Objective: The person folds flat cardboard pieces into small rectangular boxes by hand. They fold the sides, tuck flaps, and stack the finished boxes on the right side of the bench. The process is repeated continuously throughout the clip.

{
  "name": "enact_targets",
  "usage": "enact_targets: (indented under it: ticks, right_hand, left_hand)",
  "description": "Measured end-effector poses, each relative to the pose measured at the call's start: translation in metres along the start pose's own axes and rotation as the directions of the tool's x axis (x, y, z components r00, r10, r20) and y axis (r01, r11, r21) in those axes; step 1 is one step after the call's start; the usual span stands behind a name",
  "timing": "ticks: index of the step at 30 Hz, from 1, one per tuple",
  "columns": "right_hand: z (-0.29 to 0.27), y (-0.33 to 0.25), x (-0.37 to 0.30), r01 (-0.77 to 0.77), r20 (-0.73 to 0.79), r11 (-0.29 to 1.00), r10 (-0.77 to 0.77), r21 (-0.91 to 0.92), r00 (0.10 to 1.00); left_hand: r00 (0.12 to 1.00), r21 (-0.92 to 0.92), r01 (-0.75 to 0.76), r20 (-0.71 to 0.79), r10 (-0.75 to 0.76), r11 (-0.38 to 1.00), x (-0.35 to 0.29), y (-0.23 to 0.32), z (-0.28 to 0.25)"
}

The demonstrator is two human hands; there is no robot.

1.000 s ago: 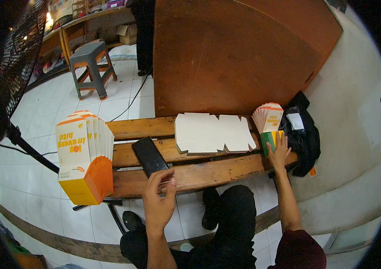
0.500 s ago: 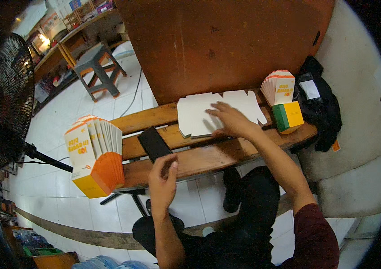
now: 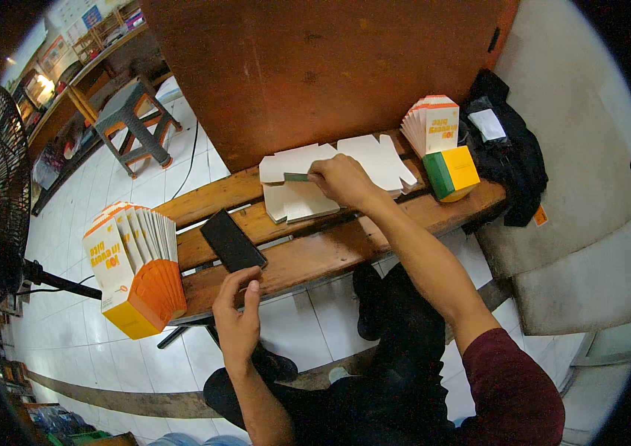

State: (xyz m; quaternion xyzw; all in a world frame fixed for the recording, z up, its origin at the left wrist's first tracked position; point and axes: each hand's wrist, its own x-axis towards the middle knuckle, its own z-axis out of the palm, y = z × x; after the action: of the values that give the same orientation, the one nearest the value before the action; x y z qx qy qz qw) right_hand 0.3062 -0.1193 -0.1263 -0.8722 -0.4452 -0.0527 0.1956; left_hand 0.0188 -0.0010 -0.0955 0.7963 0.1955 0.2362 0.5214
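A stack of flat white carton blanks [image 3: 375, 157] lies on the slatted wooden bench [image 3: 315, 260]. My right hand [image 3: 341, 181] is closed on a carton blank at the stack's near side, pinching an edge that turns up to show a strip of green. Fingers loosely curved and thumb apart, my left hand [image 3: 237, 320] is open and holds nothing. It hovers by the bench's front edge, just below a black phone [image 3: 232, 241]. At the bench's left end stand several nested cartons [image 3: 137, 245], white, orange and yellow, fanned out.
More white-and-orange cartons [image 3: 438, 125] and a green-and-yellow carton end [image 3: 453, 175] sit at the bench's right, beside a black cloth bundle [image 3: 516, 160]. A brown panel [image 3: 315, 67] rises behind. A fan [image 3: 3, 201] and a grey stool [image 3: 133, 123] stand leftward.
My right hand has gone from spread fingers over the blanks to a pinch that lifts one edge, baring green. The whole view has shifted; my left hand stays near the phone.
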Motion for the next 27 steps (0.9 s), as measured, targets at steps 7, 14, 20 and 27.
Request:
enact_targets:
  ticks: [7, 14, 20, 27]
  right_hand:
    - [0.008, 0.003, 0.007, 0.032, 0.031, 0.978, -0.039, 0.207, 0.999]
    - [0.025, 0.024, 0.013, -0.216, 0.221, 0.819, 0.112, 0.531, 0.969]
    - [-0.011, -0.009, 0.000, 0.195, -0.194, 0.973, -0.169, 0.126, 0.966]
    - [-0.065, -0.096, -0.043, 0.424, -0.324, 0.888, -0.355, 0.176, 0.877]
  left_hand:
    - [0.999, 0.043, -0.033, -0.001, 0.033, 0.999, 0.001, 0.000, -0.001]
    - [0.999, 0.034, -0.043, -0.001, 0.043, 0.999, 0.000, -0.004, 0.000]
    - [0.998, -0.030, -0.060, -0.029, 0.059, 0.998, 0.002, -0.006, 0.000]
    - [0.913, 0.078, -0.185, -0.356, 0.201, 0.980, 0.005, -0.011, 0.007]
